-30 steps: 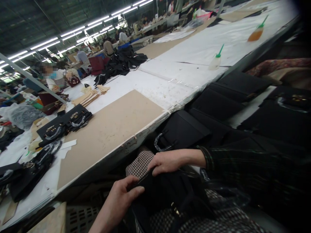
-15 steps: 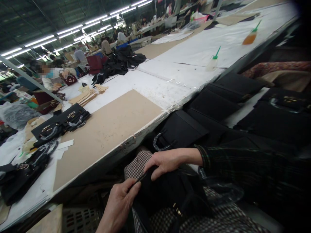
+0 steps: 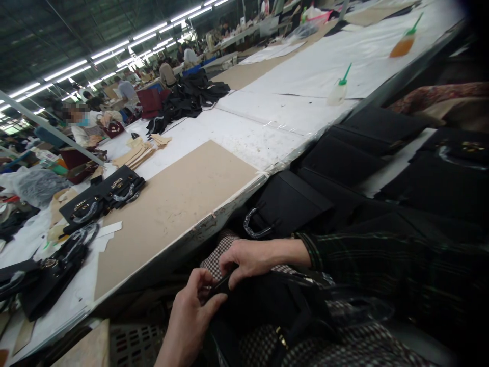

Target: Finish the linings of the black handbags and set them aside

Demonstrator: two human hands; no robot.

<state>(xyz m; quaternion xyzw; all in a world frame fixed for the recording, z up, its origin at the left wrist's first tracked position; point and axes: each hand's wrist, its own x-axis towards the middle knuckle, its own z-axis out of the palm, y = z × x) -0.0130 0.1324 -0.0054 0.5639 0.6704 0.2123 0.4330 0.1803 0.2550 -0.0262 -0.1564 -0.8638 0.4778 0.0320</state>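
Observation:
A black handbag (image 3: 263,300) with gold hardware lies across my lap on checked cloth (image 3: 221,254). My left hand (image 3: 194,308) pinches the bag's edge at its left end, thumb on the near side and fingers curled over. Close beside it, my right hand (image 3: 244,260) grips the same edge with bent fingers and thumb. The bag's plastic-wrapped handle (image 3: 359,306) sits to the right, below my right sleeve. Much of the bag's lower part is dark and hard to make out.
A long worktable (image 3: 248,122) runs diagonally ahead, with a brown board (image 3: 171,214) on it. Black handbags (image 3: 103,199) stand at its left. Glue bottles (image 3: 338,92) with green nozzles stand right. More black bags (image 3: 294,204) are piled beside me. A plastic crate (image 3: 133,341) is below.
My left hand has shifted slightly right and its fingers have lifted and curled more over the bag's edge. My right hand has moved slightly left. The whole view has shifted a little.

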